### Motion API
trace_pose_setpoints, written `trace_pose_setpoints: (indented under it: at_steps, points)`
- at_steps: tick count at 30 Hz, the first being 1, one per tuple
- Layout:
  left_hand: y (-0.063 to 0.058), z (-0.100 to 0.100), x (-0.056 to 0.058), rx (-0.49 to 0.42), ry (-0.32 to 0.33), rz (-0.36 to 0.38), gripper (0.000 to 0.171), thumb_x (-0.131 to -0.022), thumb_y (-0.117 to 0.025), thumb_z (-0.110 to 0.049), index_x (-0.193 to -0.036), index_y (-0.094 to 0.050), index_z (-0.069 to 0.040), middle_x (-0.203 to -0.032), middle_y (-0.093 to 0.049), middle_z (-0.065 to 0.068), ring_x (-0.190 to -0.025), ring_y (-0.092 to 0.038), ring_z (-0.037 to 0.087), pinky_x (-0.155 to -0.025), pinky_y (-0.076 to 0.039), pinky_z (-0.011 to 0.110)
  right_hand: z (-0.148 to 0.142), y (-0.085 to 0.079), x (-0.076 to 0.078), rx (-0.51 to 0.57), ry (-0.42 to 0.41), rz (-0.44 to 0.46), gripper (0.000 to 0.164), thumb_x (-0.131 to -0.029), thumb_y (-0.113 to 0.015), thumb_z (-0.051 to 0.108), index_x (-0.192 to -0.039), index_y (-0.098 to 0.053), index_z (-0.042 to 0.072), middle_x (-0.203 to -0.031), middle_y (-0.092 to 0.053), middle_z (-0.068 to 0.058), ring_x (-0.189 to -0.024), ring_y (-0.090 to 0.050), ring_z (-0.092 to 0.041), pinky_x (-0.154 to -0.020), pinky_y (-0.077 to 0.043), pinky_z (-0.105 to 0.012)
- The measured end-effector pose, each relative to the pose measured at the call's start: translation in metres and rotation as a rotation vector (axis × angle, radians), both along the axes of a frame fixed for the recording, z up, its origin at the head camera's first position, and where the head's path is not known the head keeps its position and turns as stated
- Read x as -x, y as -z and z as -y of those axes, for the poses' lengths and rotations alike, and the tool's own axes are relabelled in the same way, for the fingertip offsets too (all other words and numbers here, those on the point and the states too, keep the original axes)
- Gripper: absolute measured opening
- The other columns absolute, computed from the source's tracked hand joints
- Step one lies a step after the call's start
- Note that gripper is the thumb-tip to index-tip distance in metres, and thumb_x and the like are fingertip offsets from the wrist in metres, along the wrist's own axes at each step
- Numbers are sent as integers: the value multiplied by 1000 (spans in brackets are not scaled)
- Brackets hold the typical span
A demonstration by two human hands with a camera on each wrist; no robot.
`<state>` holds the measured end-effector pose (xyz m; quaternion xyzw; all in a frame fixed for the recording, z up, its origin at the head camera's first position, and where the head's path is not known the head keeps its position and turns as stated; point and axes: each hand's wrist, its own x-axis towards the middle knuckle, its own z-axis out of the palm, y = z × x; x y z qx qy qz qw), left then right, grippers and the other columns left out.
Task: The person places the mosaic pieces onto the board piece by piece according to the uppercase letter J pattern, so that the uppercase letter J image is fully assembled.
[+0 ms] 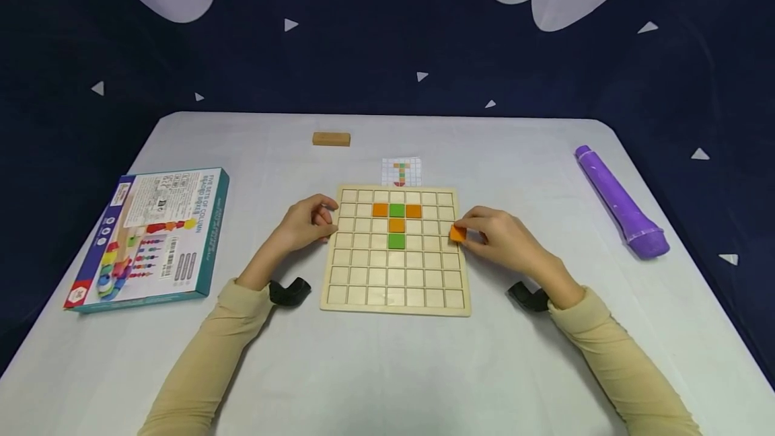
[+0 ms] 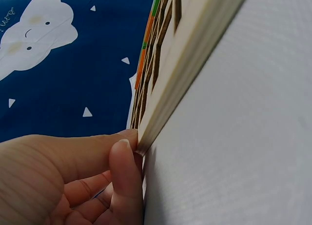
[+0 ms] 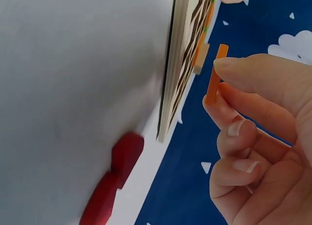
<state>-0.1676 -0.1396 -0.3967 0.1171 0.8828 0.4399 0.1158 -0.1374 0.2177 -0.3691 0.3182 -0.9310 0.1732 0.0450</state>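
Note:
A pale wooden grid board (image 1: 395, 312) lies mid-table, with several orange and green square tiles in its upper cells, forming a T shape. At the board's left edge, my left hand (image 1: 305, 223) holds the rim with its fingertips; the left wrist view shows the thumb and a finger at the board's edge (image 2: 183, 64). My right hand (image 1: 505, 237) pinches an orange square tile (image 1: 457, 233) between thumb and index finger by the board's right edge. In the right wrist view this tile (image 3: 217, 73) is seen edge-on, and the other fingers are curled.
A small pattern card (image 1: 401, 171) lies just beyond the board, and a wooden block (image 1: 331, 139) farther back. A boxed toy set (image 1: 148, 237) is at left, a purple flared stick (image 1: 620, 204) at right. Dark red pieces (image 3: 127, 159) show in the right wrist view.

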Motion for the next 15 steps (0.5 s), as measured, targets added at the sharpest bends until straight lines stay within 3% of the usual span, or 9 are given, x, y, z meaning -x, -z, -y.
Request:
trace_pose_setpoints:
  at_steps: [6,15]
  points:
    - [5,-1,-3,10,10,22,38,-82,-65,-4,-118,-52,1,-83,-57,10,-58,-56,9,-53,-49,21,8,5,-9,-4,-30,17,26,-79,-70,13,-104,-70,6,-98,-67,-6,-60,-46,-6,-55,-38,-17]
    - [-1,0,3,26,10,5,38,-83,-64,-4,-119,-52,0,-84,-58,11,-58,-56,10,-54,-47,19,26,0,-6,1,-83,24,25,-79,-70,12,-104,-70,6,-100,-67,-5,-67,-53,-9,-59,-43,-21]
